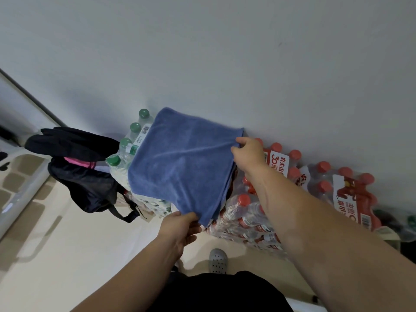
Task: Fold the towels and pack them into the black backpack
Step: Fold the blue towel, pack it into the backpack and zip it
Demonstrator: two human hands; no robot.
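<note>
**Pale wall and bottle stacks: blue towel held at two corners, fold in hand**

Pale grey wall fills the upper frame, and cream floor runs across the lower left. Shrink-wrapped packs of bottled water stand against the wall: a green-capped pack at centre left and red-capped packs at centre right and right.

The blue towel lies spread over the tops of these packs, bridging the two stacks. Its near edge overhangs toward the lower centre.

- **Left hand**, lower centre: pinches the near corner between thumb and curled fingers.
- **Right hand**, right of centre: fingers curled round the far right corner, close to the wall.

Neither hand has hold of anything else.

The black backpack sits at the left of the frame, touching the green-capped pack and well apart from both hands. Its top is slumped, with a pink strip showing. Whether its mouth is open cannot be told.

**Judgement:** the fold is under way and packing has not begun.

**Risks:**
- The support is uneven — bottle caps and a gap between the stacks — so the cloth may sag or snag, giving a crooked fold.
- The overhanging near edge may slide to the floor if the left pinch loosens.
- The slumped backpack will likely need one hand to hold it open. Carrying the towel in the other hand alone could undo the fold.
</note>
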